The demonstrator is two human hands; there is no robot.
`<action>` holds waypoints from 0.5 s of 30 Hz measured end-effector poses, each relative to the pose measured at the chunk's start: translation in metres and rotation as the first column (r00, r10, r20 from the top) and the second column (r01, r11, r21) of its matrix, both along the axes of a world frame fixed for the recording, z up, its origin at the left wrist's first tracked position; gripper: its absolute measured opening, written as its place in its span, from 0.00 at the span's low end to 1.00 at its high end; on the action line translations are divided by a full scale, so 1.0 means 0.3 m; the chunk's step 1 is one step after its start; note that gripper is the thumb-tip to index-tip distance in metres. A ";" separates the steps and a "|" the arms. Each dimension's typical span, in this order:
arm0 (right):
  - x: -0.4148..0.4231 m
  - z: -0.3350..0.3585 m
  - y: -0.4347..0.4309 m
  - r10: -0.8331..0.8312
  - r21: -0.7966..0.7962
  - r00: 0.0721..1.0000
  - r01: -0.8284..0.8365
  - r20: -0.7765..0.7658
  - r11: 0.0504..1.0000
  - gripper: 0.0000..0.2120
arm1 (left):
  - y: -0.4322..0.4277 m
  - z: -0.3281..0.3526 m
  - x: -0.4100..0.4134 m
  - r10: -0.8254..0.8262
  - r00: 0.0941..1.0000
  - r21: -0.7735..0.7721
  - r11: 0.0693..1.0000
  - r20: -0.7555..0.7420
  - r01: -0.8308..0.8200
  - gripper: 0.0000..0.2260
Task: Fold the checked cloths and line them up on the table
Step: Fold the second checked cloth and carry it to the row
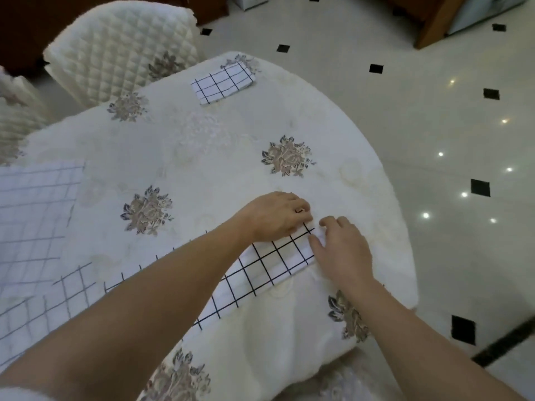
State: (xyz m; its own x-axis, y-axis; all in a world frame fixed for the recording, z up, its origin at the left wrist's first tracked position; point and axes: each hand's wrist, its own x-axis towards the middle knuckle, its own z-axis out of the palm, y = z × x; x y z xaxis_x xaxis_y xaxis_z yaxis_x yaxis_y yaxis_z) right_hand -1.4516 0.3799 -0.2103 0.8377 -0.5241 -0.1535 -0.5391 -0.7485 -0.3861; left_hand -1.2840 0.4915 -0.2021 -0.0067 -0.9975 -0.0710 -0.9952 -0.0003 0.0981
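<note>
Head view looks down on a round table (pixel 217 169) draped in a cream covering with grey-brown flower motifs. Toward 5 o'clock on it lies a white cloth with bold black checks (pixel 269 264), folded into a long narrow strip. The strip's long axis runs from 8 o'clock to 2 o'clock, and its near end is hidden under the left forearm. Both hands meet at its far, 2 o'clock end.

The left hand (pixel 278 215) lies palm down on the strip's far corner with fingers bent (a ring (pixel 299 210) shows on one of them). Its fingertips are tucked out of sight, so I cannot tell whether it pinches or only presses. The right hand (pixel 341 247) pinches the strip's end edge between thumb and forefinger, the other fingers loosely curved.

At 12 o'clock, near the table's far edge and well apart from the hands, sits a small folded checked cloth (pixel 223 82), a flat rectangle with its long side also running roughly 8 to 2. At 9 o'clock a loose pile of white cloths with faint grey checks (pixel 34 212) lies spread out.

Beyond the table at 11 o'clock stands a cream quilted chair (pixel 115 47). A glossy pale tiled floor with black diamond insets (pixel 434 111) fills the 3 o'clock side.
</note>
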 end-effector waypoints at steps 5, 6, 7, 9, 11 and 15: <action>0.017 0.004 0.017 -0.107 0.056 0.994 0.107 -0.009 0.993 0.17 | -0.050 -0.011 0.027 -0.041 0.999 -0.014 0.999 0.000 0.041 0.13; 0.023 0.006 0.019 -0.129 0.068 0.991 0.131 -0.026 0.989 0.18 | -0.055 -0.005 0.033 -0.035 0.999 -0.002 0.999 -0.002 0.035 0.13; 0.030 0.008 0.020 -0.152 0.083 0.987 0.156 -0.043 0.984 0.18 | -0.060 0.003 0.038 -0.031 1.000 0.019 0.999 -0.002 0.031 0.14; 0.042 0.010 0.015 -0.200 0.136 0.976 0.211 -0.091 0.968 0.18 | -0.066 0.014 0.045 -0.026 1.000 0.054 0.998 -0.001 0.026 0.16; 0.054 0.014 0.005 -0.222 0.193 0.963 0.248 -0.150 0.949 0.15 | -0.073 0.019 0.046 -0.026 1.000 0.065 0.998 -0.007 0.027 0.16; 0.073 0.013 -0.021 -0.236 0.309 0.953 0.287 -0.192 0.907 0.13 | -0.081 0.019 0.050 -0.025 0.999 0.071 0.997 -0.039 0.028 0.16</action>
State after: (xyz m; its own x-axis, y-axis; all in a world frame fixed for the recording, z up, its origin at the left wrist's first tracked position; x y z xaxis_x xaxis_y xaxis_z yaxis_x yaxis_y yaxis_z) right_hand -1.4295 0.3735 -0.2063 0.6322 -0.6193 -0.4656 -0.7672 -0.4167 -0.4876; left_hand -1.2690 0.4671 -0.1963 -0.0368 -0.9892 -0.1415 -0.9905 0.0174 0.1365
